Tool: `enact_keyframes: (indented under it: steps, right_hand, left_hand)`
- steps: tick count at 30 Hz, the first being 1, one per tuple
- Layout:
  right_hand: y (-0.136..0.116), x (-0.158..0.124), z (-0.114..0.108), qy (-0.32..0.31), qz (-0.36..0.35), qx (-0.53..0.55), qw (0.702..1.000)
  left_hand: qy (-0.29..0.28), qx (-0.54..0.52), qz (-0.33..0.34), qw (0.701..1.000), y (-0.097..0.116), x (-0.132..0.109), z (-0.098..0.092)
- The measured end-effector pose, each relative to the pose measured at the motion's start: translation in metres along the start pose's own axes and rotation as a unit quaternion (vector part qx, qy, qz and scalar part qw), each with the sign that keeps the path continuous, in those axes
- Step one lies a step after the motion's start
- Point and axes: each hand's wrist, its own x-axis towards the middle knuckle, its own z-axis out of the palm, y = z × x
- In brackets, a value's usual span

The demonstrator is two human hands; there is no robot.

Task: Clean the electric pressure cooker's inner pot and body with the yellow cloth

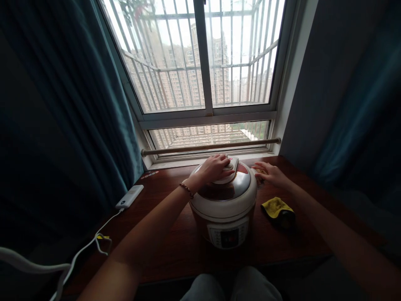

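Left hand (214,167) fingers over cooker lid handle (230,170) (right hand (271,173) beside).

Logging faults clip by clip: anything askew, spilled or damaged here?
Nothing spilled or broken. The cooker stands upright, left hand on its lid, right hand beside it; the cloth lies crumpled.

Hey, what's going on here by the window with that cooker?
A person sits at a dark wooden sill below a barred window. Their left hand is closed over the lid handle on top of an electric pressure cooker. The right hand lies open against the cooker's right side. A yellow cloth lies to the right, and a white device with a cable lies to the left.
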Motion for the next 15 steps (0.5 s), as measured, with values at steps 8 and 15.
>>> enact_keyframes:
  steps: [8,15]
  right_hand:
    - [0.019,-0.001,0.004,0.052,0.067,0.154,0.984]
    - [0.03,-0.015,0.037,0.123,0.113,0.334,0.928]
  left_hand:
    - [0.008,-0.017,-0.034,0.999,0.003,-0.001,0.0]
    - [0.002,-0.01,-0.061,0.998,0.009,-0.001,-0.002]
